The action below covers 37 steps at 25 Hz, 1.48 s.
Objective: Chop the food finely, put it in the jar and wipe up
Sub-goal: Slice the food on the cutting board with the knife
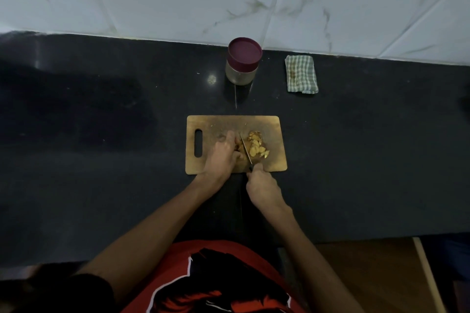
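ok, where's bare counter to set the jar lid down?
Bare counter left of the cutting board, and right of it, below the cloth. Also between jar and cloth. Board itself is crowded: both hands, knife, food.

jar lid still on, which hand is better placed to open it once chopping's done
Left. The right hand grips the knife; the left hand only steadies the food on the board, so it can reach the jar sooner.

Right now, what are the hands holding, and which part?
The right hand grips the knife by its handle. The left hand holds the uncut food down on the board.
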Tool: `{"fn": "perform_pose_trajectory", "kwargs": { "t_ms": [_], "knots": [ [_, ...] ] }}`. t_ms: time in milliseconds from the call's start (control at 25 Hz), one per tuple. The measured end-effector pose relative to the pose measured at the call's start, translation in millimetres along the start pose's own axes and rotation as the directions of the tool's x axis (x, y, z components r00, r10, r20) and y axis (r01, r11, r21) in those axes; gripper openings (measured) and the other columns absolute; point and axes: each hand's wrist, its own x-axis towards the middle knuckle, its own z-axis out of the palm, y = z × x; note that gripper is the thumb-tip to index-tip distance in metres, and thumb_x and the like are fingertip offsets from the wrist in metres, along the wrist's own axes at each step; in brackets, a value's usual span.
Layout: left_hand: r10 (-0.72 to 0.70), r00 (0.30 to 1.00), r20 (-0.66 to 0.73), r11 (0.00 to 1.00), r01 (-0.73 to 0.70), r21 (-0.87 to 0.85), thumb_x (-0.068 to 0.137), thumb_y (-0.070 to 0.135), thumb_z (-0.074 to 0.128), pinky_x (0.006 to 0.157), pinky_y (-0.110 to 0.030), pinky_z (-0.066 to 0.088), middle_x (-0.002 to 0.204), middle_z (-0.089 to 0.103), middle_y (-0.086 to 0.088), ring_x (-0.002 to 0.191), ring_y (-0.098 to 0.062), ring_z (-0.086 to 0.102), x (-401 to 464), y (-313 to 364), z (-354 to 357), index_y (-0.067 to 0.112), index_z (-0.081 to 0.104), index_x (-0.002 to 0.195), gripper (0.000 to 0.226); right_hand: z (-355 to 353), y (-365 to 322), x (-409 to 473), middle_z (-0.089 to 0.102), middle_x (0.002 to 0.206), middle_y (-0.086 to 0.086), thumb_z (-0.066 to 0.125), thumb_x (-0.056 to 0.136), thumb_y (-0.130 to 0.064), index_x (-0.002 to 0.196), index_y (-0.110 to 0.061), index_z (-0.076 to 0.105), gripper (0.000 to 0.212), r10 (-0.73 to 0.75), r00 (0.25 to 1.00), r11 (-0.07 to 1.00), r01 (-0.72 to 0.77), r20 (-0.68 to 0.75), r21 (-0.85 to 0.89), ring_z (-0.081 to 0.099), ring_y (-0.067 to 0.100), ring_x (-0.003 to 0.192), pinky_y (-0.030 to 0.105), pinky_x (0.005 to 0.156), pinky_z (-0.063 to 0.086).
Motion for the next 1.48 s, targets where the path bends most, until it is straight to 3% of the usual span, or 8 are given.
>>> {"fn": "perform_pose_trajectory", "kwargs": {
  "t_ms": [200, 400, 520, 760, 880, 1000, 1120, 1480],
  "knots": [
    [-0.025, 0.999, 0.033, 0.999, 0.026, -0.027, 0.081, 0.005, 0.068, 0.070, -0.036, 0.054, 0.092, 0.064, -0.007, 0.083, -0.018, 0.063, 3, 1, -3, 0.011, 0.048, 0.100, 0.028, 2, 0, 3, 0.061, 0.116, 0.016, 0.040, 0.103, -0.019, 0.118, -0.007, 0.045, 0.019, -0.009, 1.000, 1.000, 0.009, -0.025, 0.006, 0.060, 0.032, 0.105, 0.043, 0.080, 0.046],
    [-0.009, 0.999, 0.043, 1.000, 0.010, -0.010, 0.082, 0.003, 0.066, 0.067, -0.024, 0.049, 0.093, 0.062, -0.004, 0.083, -0.014, 0.061, 4, 3, -7, 0.013, 0.047, 0.098, 0.027, -11, -16, 27, 0.059, 0.122, 0.017, 0.045, 0.099, -0.011, 0.128, -0.004, 0.046, 0.030, -0.017, 1.000, 1.000, 0.017, -0.005, -0.003, 0.060, 0.033, 0.110, 0.044, 0.089, 0.050],
    [-0.016, 0.999, 0.039, 1.000, 0.017, -0.009, 0.083, 0.001, 0.063, 0.065, -0.024, 0.048, 0.091, 0.061, -0.004, 0.080, -0.015, 0.060, 4, 4, -6, 0.012, 0.046, 0.098, 0.025, -11, -19, 31, 0.059, 0.123, 0.017, 0.047, 0.098, -0.012, 0.130, -0.005, 0.046, 0.032, -0.017, 1.000, 1.000, 0.017, -0.009, 0.000, 0.060, 0.032, 0.109, 0.044, 0.090, 0.051],
    [-0.028, 0.998, 0.059, 1.000, 0.028, 0.002, 0.083, 0.004, 0.066, 0.071, -0.031, 0.054, 0.093, 0.065, -0.006, 0.085, -0.017, 0.064, 7, 0, -3, 0.013, 0.048, 0.100, 0.026, 13, 12, 2, 0.061, 0.115, 0.018, 0.040, 0.103, -0.017, 0.118, -0.007, 0.045, 0.019, -0.005, 1.000, 1.000, 0.005, -0.007, 0.000, 0.060, 0.034, 0.106, 0.045, 0.081, 0.050],
    [-0.037, 0.997, 0.061, 0.999, 0.037, -0.002, 0.080, 0.008, 0.071, 0.076, -0.037, 0.055, 0.097, 0.066, -0.008, 0.090, -0.020, 0.064, 8, -1, -4, 0.011, 0.050, 0.106, 0.034, 11, 12, 3, 0.061, 0.116, 0.016, 0.040, 0.104, -0.021, 0.121, -0.007, 0.046, 0.023, 0.021, 1.000, 0.999, -0.021, -0.001, 0.035, 0.060, 0.032, 0.106, 0.043, 0.080, 0.049],
    [-0.001, 0.998, 0.062, 0.999, -0.001, 0.035, 0.080, 0.008, 0.071, 0.082, -0.033, 0.052, 0.106, 0.066, -0.012, 0.097, -0.022, 0.063, 8, -2, -4, 0.008, 0.056, 0.118, 0.041, 3, 3, 15, 0.059, 0.119, 0.013, 0.042, 0.102, -0.020, 0.121, -0.008, 0.047, 0.023, 0.025, 1.000, 0.996, -0.025, -0.002, 0.089, 0.058, 0.031, 0.109, 0.046, 0.088, 0.049],
    [0.040, 0.998, 0.054, 0.998, -0.042, 0.043, 0.081, 0.007, 0.069, 0.082, -0.026, 0.049, 0.105, 0.065, -0.009, 0.096, -0.019, 0.062, 5, -2, -5, 0.010, 0.063, 0.112, 0.032, 3, 1, 21, 0.058, 0.117, 0.013, 0.042, 0.103, -0.023, 0.121, -0.010, 0.048, 0.024, 0.029, 1.000, 0.985, -0.028, 0.000, 0.172, 0.059, 0.030, 0.106, 0.048, 0.090, 0.051],
    [0.064, 0.997, 0.051, 0.996, -0.067, 0.062, 0.082, 0.014, 0.070, 0.085, -0.035, 0.052, 0.106, 0.066, -0.008, 0.096, -0.019, 0.062, 2, -2, -3, 0.010, 0.066, 0.112, 0.030, 10, 23, 7, 0.060, 0.110, 0.012, 0.038, 0.105, -0.032, 0.118, -0.010, 0.050, 0.028, 0.047, 0.997, 0.965, -0.032, -0.054, 0.259, 0.061, 0.027, 0.099, 0.045, 0.084, 0.052]
  ]
}}
